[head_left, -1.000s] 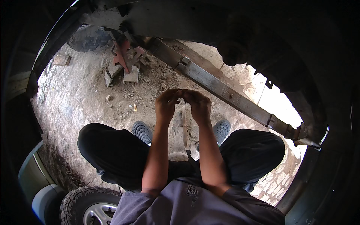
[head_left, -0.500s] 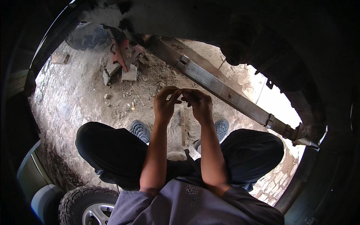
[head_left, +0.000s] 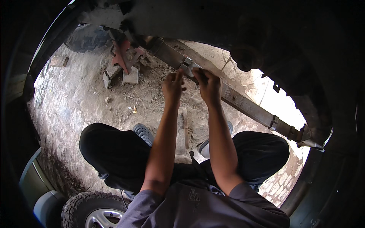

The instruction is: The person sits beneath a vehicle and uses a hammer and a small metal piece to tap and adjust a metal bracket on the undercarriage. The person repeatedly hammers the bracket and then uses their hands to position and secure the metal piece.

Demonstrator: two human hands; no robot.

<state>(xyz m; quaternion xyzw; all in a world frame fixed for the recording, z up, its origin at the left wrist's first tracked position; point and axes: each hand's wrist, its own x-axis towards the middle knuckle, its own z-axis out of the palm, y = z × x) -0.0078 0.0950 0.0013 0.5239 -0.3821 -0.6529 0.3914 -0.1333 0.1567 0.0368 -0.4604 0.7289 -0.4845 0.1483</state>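
Note:
My left hand (head_left: 173, 87) is raised just below a long steel bar (head_left: 251, 110) that runs diagonally overhead, fingers loosely bent and apart, one extended toward a small bracket (head_left: 186, 61) on the bar. My right hand (head_left: 209, 85) is beside it, over the bar in the view, with thumb and fingers curled together; whether they hold anything is hidden. I cannot tell if either hand touches the bar.
A red metal stand (head_left: 121, 57) is among broken blocks (head_left: 130, 76) on rough dirty ground (head_left: 64, 106). Dark vehicle parts (head_left: 245, 57) surround the opening. A tyred wheel (head_left: 72, 207) lies at lower left, and my bent knees (head_left: 99, 140) flank my arms.
My hands were together lower down; both have moved up toward the bar and separated, the left one's fingers loosening and the right one shifting right.

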